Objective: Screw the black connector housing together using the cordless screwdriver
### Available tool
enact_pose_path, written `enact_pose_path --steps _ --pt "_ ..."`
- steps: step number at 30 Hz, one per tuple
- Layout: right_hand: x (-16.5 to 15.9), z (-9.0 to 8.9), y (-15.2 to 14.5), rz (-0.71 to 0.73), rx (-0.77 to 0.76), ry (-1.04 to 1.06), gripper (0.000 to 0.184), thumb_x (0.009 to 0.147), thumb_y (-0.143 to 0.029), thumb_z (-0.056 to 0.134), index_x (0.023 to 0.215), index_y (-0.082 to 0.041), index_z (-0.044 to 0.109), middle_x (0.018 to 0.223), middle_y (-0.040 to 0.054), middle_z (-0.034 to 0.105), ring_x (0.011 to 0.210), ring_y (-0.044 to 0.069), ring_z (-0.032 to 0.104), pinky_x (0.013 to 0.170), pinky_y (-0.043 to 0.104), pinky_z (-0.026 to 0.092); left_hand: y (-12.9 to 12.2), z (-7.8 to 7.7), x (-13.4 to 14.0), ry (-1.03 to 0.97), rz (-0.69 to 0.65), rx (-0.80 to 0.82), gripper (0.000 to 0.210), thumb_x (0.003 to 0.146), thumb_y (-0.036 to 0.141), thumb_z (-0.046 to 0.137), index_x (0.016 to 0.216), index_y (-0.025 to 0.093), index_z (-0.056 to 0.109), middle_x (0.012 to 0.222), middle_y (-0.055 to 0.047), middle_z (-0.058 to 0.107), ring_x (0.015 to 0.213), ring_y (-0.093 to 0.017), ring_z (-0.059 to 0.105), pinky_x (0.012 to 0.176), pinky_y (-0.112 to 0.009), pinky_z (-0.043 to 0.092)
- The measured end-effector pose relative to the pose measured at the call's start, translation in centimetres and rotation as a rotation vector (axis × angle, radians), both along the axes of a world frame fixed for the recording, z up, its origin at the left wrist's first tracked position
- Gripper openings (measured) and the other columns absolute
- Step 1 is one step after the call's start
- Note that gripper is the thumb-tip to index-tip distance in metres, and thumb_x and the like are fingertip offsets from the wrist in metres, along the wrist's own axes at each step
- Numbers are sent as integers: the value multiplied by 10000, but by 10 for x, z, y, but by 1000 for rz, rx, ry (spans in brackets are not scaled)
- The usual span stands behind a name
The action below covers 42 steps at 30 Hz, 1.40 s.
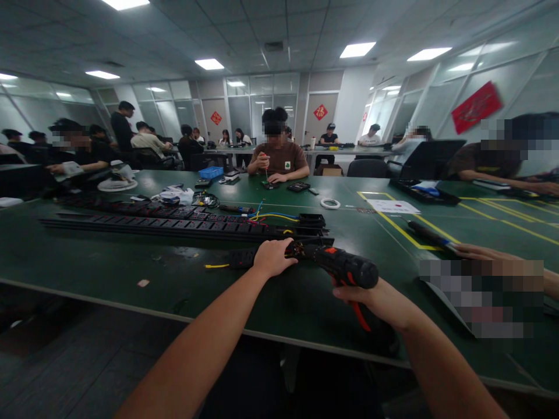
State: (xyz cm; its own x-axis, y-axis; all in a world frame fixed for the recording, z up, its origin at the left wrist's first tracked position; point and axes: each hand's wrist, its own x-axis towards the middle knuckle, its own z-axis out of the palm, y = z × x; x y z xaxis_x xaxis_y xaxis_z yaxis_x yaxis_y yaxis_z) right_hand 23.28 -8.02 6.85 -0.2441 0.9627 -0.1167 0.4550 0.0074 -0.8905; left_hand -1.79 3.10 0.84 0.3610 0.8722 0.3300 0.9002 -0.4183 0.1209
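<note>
My right hand (378, 299) is wrapped round the grip of a black and orange cordless drill (349, 266). The drill's nose points left, at the end of a short black socket strip (242, 259) on the green table. My left hand (274, 258) is closed over that strip's right part, close to the drill's tip. Small brassy parts show between hand and drill, too fine to make out. A yellow wire (217, 266) sticks out from the strip's left end. My left fingertips are partly hidden behind the hand.
Long black socket strips (174, 226) lie just beyond my hands, with blue and yellow wires (275, 216). At right, another person's hand (502, 256) is beside a black pen-shaped tool (430, 235). Across the table (109, 265) a person works near a blue basket (211, 173) and a white tape roll (330, 203).
</note>
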Motion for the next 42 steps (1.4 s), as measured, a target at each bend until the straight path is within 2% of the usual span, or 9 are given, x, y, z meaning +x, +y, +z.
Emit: enact_pose_path --steps 24,33,42 --pt "1 -2 3 42 21 -29 233 711 -354 752 849 -185 673 757 2 635 715 185 575 677 317 467 -1 3 -1 -10 7 -15 633 852 594 683 1384 272 565 1250 -69 715 1103 -285 672 958 -399 476" --pt "0 -1 0 2 5 -5 303 681 -372 768 914 -189 700 873 37 696 789 227 630 740 356 509 -3 5 0 -9 16 -40 666 870 598 662 1429 260 532 1275 -82 703 1159 -294 653 987 -402 466" --pt "-1 0 0 4 -9 10 339 668 -375 762 937 -177 704 848 33 687 762 214 618 727 349 494 -5 7 0 -2 14 -42 658 869 589 668 1420 251 541 1276 -87 702 1157 -297 654 986 -398 468"
